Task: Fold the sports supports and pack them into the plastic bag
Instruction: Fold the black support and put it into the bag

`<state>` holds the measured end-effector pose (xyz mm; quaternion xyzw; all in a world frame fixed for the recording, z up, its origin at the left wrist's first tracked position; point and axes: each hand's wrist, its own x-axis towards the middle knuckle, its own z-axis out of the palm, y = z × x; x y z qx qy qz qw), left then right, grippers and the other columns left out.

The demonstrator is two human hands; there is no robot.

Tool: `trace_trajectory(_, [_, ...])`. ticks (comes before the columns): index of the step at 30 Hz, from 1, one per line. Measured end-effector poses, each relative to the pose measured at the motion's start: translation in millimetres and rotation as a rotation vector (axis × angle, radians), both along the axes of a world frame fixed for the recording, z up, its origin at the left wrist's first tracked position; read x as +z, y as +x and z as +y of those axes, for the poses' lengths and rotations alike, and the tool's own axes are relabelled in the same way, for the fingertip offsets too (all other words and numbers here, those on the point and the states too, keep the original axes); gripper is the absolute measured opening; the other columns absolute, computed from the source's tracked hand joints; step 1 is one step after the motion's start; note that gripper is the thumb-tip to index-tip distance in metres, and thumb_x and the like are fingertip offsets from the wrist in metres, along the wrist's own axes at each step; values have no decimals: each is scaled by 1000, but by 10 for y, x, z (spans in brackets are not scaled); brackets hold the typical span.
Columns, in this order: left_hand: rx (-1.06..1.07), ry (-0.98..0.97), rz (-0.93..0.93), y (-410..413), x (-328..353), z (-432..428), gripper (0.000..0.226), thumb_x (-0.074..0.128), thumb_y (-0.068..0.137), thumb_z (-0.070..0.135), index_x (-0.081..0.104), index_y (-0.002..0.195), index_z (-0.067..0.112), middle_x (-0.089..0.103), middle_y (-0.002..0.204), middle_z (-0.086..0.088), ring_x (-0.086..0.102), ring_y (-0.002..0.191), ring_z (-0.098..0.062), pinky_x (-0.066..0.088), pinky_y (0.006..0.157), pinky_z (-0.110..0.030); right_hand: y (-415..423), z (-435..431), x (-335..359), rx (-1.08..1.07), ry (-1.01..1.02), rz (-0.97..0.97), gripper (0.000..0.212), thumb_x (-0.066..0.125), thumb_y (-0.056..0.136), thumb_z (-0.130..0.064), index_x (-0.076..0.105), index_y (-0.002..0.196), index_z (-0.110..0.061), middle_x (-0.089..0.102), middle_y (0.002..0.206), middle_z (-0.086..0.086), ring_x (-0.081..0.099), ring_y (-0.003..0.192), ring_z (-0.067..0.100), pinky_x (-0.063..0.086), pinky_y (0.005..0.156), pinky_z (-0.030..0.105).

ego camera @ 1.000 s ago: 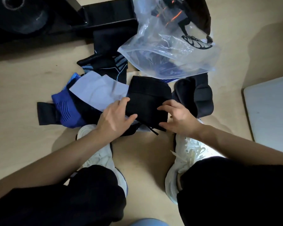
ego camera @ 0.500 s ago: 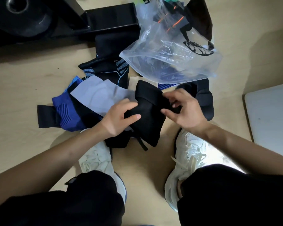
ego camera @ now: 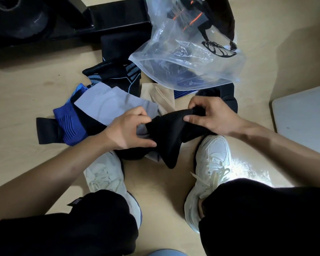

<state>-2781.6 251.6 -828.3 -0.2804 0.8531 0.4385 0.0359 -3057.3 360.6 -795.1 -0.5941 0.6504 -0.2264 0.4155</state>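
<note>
A black sports support (ego camera: 169, 133) hangs folded between my hands, its lower corner pointing down between my shoes. My left hand (ego camera: 129, 129) pinches its left edge and my right hand (ego camera: 209, 115) grips its upper right end. Just beyond lies the clear plastic bag (ego camera: 188, 58) on the floor, its mouth toward me, with dark and blue supports inside. More supports lie in a pile on the left: a grey one (ego camera: 111, 104), a blue one (ego camera: 70, 122), a black one with blue stripes (ego camera: 116, 74) and a beige one (ego camera: 161, 97).
My white shoes (ego camera: 213, 156) stand on the wooden floor below the pile. Black gym equipment (ego camera: 44, 21) fills the far left. A white board (ego camera: 305, 119) lies at the right edge. Another black support (ego camera: 227, 97) lies behind my right hand.
Both hands lifted the black support off the pile and folded it over. It lay flat before; now it hangs bunched between my hands, nearer to me.
</note>
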Motion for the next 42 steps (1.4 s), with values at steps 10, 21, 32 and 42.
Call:
trace_trajectory(10, [380,58,107,-156,10,192,60,81,77,12,52,129,23,54,125,10,66,94,-13,59,84,-39,-190,13,-131,-160,-56,257,17,75,87,-25,62,91,-14,61,79,-1,54,75,17,43,72,28])
trace_trajectory(21, [-170,-356,216,-32,-160,344,23,61,95,28,77,108,17,68,113,0,61,98,-21,52,77,-41,-225,55,-301,-125,-70,244,20,71,88,-34,68,99,-17,67,84,5,60,80,23,48,78,37])
trace_trajectory(32, [-80,-177,-4,383,29,-75,41,50,94,46,77,99,16,68,92,9,64,87,-12,51,79,-31,-363,174,-421,-338,-61,359,12,68,91,-28,67,93,-16,63,73,0,59,70,23,40,68,29])
trace_trajectory(42, [89,-235,40,48,192,-45,62,58,77,49,60,136,31,61,126,13,58,105,-8,51,88,-33,-284,220,-251,-208,-4,76,18,77,86,-18,68,101,-15,67,88,-6,59,81,-1,44,79,15])
